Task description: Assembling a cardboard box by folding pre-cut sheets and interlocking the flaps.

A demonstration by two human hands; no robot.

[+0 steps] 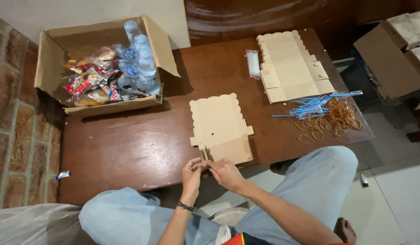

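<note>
A dark wooden table point(142, 149) carries everything. At its far left corner an open cardboard carton point(51, 63) holds snack packets point(87, 84) and small water bottles point(139, 56). Near the far right edge lies a stack of flat box blanks point(291, 68), not yet folded, with a small clear plastic packet point(253, 63) beside it. Toward the right edge sit a heap of rubber bands point(337, 118) and a bundle of blue straws point(316, 106) lying across them.

At the near edge, about the middle, one tan cardboard box blank point(221, 127) with a scalloped top edge lies mostly flat; only its near flap looks folded, so the forming seems barely begun, and the whole stack is left.

The left hand point(192, 171) and the right hand point(224, 172) meet at the blank's near-left corner. Both are curled, fingertips pinching a small tab of the blank between them; how firmly they grip is hard to tell.
</note>
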